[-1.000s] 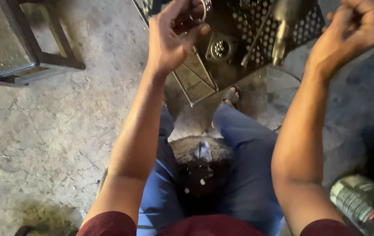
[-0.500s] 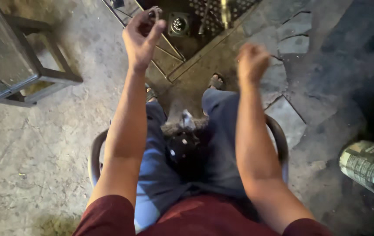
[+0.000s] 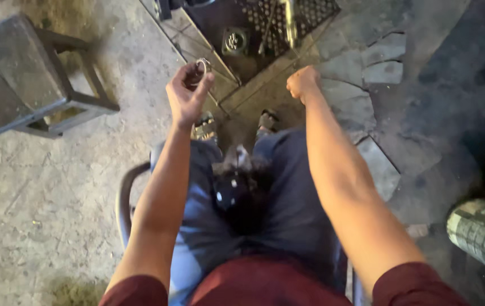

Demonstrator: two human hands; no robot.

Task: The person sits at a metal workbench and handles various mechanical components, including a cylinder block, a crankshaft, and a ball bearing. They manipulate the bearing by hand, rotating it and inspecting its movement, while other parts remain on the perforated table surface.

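While the person sits on a chair (image 3: 122, 198) over a concrete floor (image 3: 38, 187), the left hand (image 3: 188, 93) is raised at knee height with its grip pinching a small metal ring (image 3: 201, 67) between thumb and fingertips.

Item: ring, silvery, thin-walled, roughly circular; it may be a clamp or a bearing race, since the view is too small to tell. It is held in the air, just beside the edge of a dark machine base (image 3: 254, 34) with a perforated plate.

Right hand (image 3: 303, 82): grip pressed together in a loose fist, holding nothing visible, apart from the ring.

Step, as judged: ring in hand, being carried or inspected. Any next move calls for a steady pinch and a free second hand.

Nearby: dark stool (image 3: 21, 79) at left; green canister (image 3: 480, 232) at right.
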